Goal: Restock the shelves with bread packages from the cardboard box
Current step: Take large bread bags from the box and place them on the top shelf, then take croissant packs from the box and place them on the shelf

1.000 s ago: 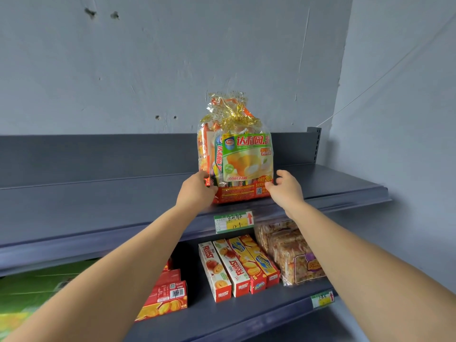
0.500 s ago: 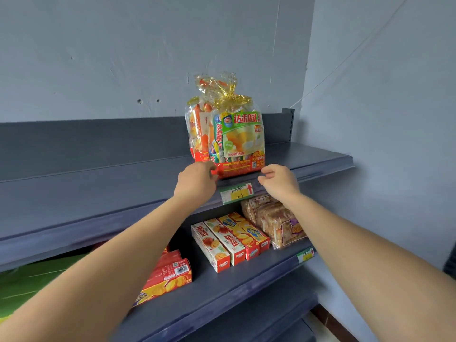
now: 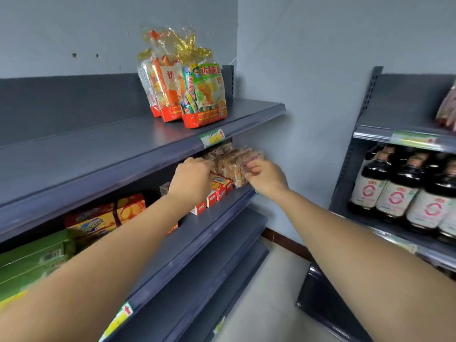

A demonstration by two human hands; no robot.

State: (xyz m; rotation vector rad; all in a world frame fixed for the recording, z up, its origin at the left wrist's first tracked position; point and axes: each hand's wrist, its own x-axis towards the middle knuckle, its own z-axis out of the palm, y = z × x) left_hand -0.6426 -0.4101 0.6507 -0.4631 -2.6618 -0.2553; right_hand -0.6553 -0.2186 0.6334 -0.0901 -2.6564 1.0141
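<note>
While the bread packages point(image 3: 195, 95) stand upright near the front of the top shelf point(image 3: 98, 149), the left hand point(image 3: 191, 178) and right hand point(image 3: 265, 177) hang curled beside the middle shelf point(image 3: 195, 230), grasp indeterminate; the next pack is probably best seated further back.

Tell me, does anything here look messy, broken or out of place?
Nothing looks spilled or torn. The bread bags stand upright together on the top shelf. Only two small dark holes mark the wall behind.
</note>
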